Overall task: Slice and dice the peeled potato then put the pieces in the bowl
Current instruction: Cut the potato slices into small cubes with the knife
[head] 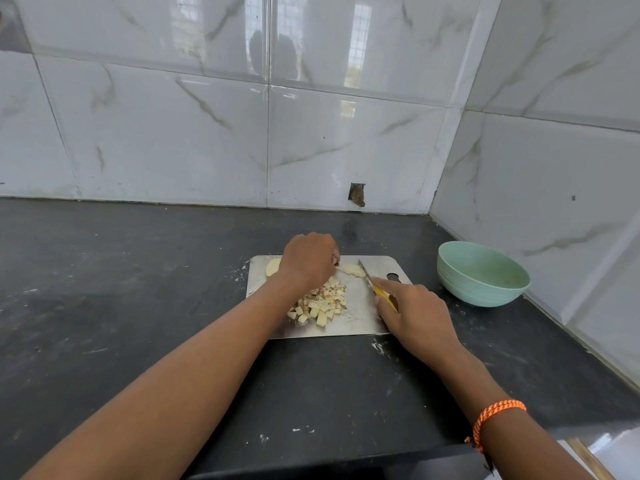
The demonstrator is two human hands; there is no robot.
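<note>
Steel board (360,313) | left hand (308,259) hides potato slices (353,270) | knife (372,284) blade blurred

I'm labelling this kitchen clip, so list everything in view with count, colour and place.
cutting board: one, shiny steel, on the counter, centre.
diced potato: one heap, pale yellow, on the board's near half.
potato slices: a few, pale yellow, on the board's far side at the knife tip.
potato piece: one, pale yellow, at the board's far left corner.
knife: one, yellow handle, steel blade, its tip at the slices.
bowl: one, light green, on the counter right of the board; no pieces seen inside.
counter: one, dark grey.
wall tiles: white marbled, behind and to the right.
bracelet: one, orange, on the right wrist.
left hand: holds the slices.
right hand: grips the knife.
</note>
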